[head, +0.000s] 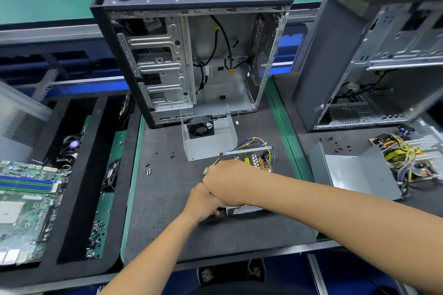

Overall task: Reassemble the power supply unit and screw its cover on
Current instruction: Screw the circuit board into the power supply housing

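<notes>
The open power supply unit (pixel 249 158) lies on the black mat, its circuit board and yellow, purple and black wires exposed, a perforated metal side (pixel 244 209) showing near me. My right hand (pixel 227 182) lies curled over the unit's left part; what it holds is hidden. My left hand (pixel 203 203) sits just below it, fingers curled at the unit's near left corner. The grey metal cover (pixel 208 136), with a black fan inside, stands behind the unit. Loose screws (pixel 148 170) lie on the mat to the left.
An open computer case (pixel 191 55) stands behind the mat. A second case (pixel 374 67) stands at right, with another dismantled power supply (pixel 402 158) and grey cover (pixel 354 170). A motherboard (pixel 26 203) and a screw pile (pixel 96 237) lie at left.
</notes>
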Demonstrator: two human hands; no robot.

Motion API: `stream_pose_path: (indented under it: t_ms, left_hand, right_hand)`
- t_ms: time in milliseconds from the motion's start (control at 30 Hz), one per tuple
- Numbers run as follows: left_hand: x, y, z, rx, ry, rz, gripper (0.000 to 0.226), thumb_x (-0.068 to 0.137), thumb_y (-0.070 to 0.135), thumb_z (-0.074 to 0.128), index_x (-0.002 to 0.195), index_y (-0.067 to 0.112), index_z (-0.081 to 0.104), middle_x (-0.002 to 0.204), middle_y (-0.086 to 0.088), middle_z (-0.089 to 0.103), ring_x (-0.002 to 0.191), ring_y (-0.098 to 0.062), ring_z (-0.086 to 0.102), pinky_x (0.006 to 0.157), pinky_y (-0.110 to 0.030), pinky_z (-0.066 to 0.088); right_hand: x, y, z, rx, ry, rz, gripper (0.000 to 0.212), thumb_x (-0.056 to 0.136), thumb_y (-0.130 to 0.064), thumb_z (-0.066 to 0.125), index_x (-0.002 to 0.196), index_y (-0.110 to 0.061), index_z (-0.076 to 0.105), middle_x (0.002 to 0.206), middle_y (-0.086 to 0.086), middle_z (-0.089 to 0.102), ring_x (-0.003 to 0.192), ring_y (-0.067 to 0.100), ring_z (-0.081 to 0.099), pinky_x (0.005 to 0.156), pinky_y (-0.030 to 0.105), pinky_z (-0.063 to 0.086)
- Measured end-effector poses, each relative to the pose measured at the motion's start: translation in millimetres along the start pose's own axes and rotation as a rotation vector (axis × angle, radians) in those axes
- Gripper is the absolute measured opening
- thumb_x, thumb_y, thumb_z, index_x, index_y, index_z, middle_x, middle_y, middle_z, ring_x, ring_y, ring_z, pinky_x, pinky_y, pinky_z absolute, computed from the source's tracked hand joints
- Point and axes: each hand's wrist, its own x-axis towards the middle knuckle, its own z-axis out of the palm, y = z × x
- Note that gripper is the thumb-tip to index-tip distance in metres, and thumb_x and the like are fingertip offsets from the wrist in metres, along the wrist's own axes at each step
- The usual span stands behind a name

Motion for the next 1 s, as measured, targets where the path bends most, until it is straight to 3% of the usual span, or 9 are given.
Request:
stream_pose_path:
  t_ms: [67,167,333,467,533,633,733,833,1000]
  left_hand:
    - [-0.4,-1.1,0.9,0.003,0.001,0.019,0.025,0.049,0.031,0.055,0.065,0.013,0.06,0.045,0.004,0.056,0.038,-0.012,0.048,0.042,-0.013,0.037]
    - [2.7,-5.7,2.6,0.02,0.011,0.022,0.012,0.068,0.013,0.066,0.072,0.003,0.062,0.056,0.001,0.059,0.04,-0.012,0.051,0.044,-0.016,0.041]
    - [-1.8,-5.5,-17.4,0.003,-0.086,0.192,0.026,0.077,0.002,0.071,0.061,0.018,0.058,0.053,0.007,0.053,0.046,-0.008,0.051,0.046,-0.019,0.043]
    - [3.8,-9.2,-61.2,0.037,0.278,0.377,0.018,0.079,0.005,0.069,0.069,0.018,0.063,0.059,0.01,0.057,0.052,-0.003,0.044,0.054,-0.015,0.04]
    - [11.5,-14.0,-87.1,0.087,0.454,0.349,0.011,0.08,0.007,0.067,0.073,0.015,0.064,0.067,0.004,0.061,0.057,-0.004,0.047,0.058,-0.015,0.042]
    - [28.9,-19.3,-117.3,0.159,0.559,0.265,0.007,0.083,0.006,0.065,0.079,0.012,0.065,0.074,-0.003,0.061,0.067,-0.015,0.052,0.068,-0.025,0.045]
    - [49.8,-20.4,-134.0,0.36,0.545,0.268,0.009,0.085,0.005,0.06,0.09,0.007,0.068,0.087,-0.008,0.063,0.079,-0.021,0.055,0.078,-0.029,0.046]
    - [66.7,-17.2,-138.4,0.532,0.471,0.276,0.013,0.086,0.011,0.062,0.097,0.009,0.07,0.098,-0.011,0.063,0.094,-0.029,0.058,0.083,-0.034,0.046]
    - [80.2,-8.4,-129.8,0.599,0.468,0.256,0.015,0.089,0.022,0.063,0.092,0.009,0.07,0.098,-0.011,0.062,0.092,-0.03,0.058,0.076,-0.035,0.044]
  right_hand:
    - [0.9,-1.5,0.5,0.005,-0.007,0.025,0.022,0.09,-0.006,0.049,0.108,-0.006,0.061,0.109,0.01,0.064,0.096,0.029,0.064,0.06,0.032,0.039]
    - [-0.2,3.0,4.3,0.071,-0.012,0.063,0.023,0.091,-0.012,0.049,0.112,-0.008,0.058,0.109,0.01,0.064,0.097,0.029,0.063,0.063,0.032,0.042]
    - [-3.1,22.6,-0.7,0.304,0.019,0.077,0.009,0.084,-0.015,0.057,0.088,-0.008,0.059,0.092,0.015,0.065,0.085,0.031,0.062,0.06,0.031,0.044]
    - [9.1,36.0,-11.7,0.573,0.202,0.192,0.021,0.08,-0.021,0.064,0.079,-0.001,0.059,0.079,0.014,0.062,0.076,0.03,0.053,0.06,0.036,0.039]
    - [21.0,38.4,-16.1,0.727,0.285,0.248,0.023,0.081,-0.022,0.066,0.082,0.0,0.063,0.081,0.014,0.065,0.077,0.029,0.055,0.072,0.036,0.044]
    - [41.4,36.5,-17.4,0.886,0.355,0.308,0.025,0.085,-0.026,0.065,0.084,-0.001,0.063,0.083,0.012,0.067,0.077,0.026,0.058,0.069,0.037,0.048]
    - [58.6,32.0,-13.4,0.941,0.372,0.336,0.024,0.088,-0.028,0.063,0.079,-0.006,0.059,0.079,0.007,0.066,0.072,0.024,0.055,0.062,0.034,0.045]
    - [69.2,27.8,-11.2,0.931,0.393,0.362,0.027,0.088,-0.03,0.063,0.067,-0.019,0.048,0.066,-0.005,0.053,0.071,0.02,0.051,0.062,0.031,0.042]
    - [75.5,27.2,-12.1,0.908,0.39,0.369,0.026,0.087,-0.03,0.064,0.07,-0.016,0.051,0.067,-0.003,0.053,0.07,0.02,0.051,0.067,0.034,0.046]
